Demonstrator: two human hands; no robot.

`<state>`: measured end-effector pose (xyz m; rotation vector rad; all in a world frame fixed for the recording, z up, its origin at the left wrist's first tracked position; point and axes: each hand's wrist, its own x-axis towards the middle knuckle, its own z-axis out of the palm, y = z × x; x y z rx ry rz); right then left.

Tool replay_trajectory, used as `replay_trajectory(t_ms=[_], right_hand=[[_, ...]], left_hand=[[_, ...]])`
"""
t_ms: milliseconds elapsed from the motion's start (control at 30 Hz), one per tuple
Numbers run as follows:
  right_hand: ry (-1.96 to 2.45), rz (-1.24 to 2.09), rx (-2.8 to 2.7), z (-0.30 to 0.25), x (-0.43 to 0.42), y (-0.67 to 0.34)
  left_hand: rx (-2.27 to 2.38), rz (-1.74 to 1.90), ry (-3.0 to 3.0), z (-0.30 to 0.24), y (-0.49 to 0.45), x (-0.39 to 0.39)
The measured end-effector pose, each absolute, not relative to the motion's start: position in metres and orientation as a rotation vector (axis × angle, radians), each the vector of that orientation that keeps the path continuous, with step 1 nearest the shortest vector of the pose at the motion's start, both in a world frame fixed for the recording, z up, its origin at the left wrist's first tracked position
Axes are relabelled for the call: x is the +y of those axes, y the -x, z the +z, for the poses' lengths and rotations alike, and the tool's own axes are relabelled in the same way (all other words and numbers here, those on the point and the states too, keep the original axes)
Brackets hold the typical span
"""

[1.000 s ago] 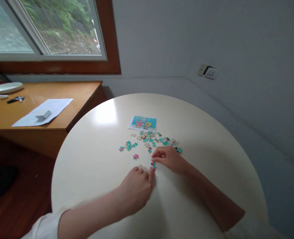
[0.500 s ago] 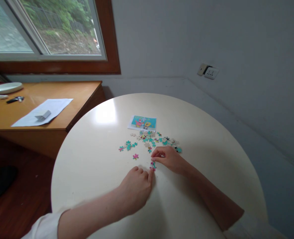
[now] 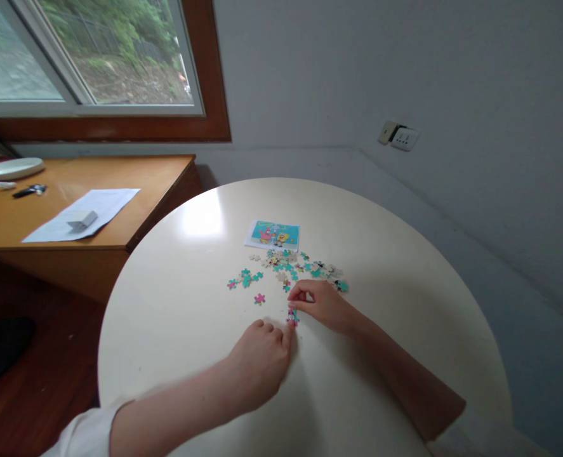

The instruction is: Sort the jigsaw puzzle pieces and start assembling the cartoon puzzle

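Note:
A few joined jigsaw puzzle pieces in pink, white and teal lie on the round table between my hands. My left hand has its fingers curled, and a fingertip presses on the near edge of these pieces. At their far edge, my right hand pinches with thumb and forefinger; what sits between the tips is mostly hidden, seemingly a puzzle piece. A single pink puzzle piece lies apart to the left. Behind the hands spreads a loose pile of puzzle pieces, some face up, others showing pale backs.
Beyond the pile lies a picture card with cartoon figures on a teal ground. The round white table fills the middle. To the left, a wooden desk bears a paper sheet, a small white box and a white dish.
Both hands stay almost in place. The fingertips of my right hand have shifted very slightly to the left over the far edge of the joined pieces.

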<state>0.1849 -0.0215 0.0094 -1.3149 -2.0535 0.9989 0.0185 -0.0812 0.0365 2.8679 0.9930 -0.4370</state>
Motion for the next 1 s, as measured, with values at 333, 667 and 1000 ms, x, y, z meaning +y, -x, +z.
replay_trajectory(t_ms=[333, 667, 1000], right_hand=[[1.297, 0.891, -2.174, 0.009, -0.022, -0.181], [1.243, 0.928, -2.216, 0.013, -0.022, -0.188], [1.288, 0.905, -2.244, 0.02, -0.026, -0.182]], left_hand=[[0.981, -0.461, -2.857, 0.036, -0.019, -0.082], [0.978, -0.485, -2.827, 0.041, -0.02, -0.081], [0.982, -0.415, -2.865, 0.037, -0.018, -0.081]])
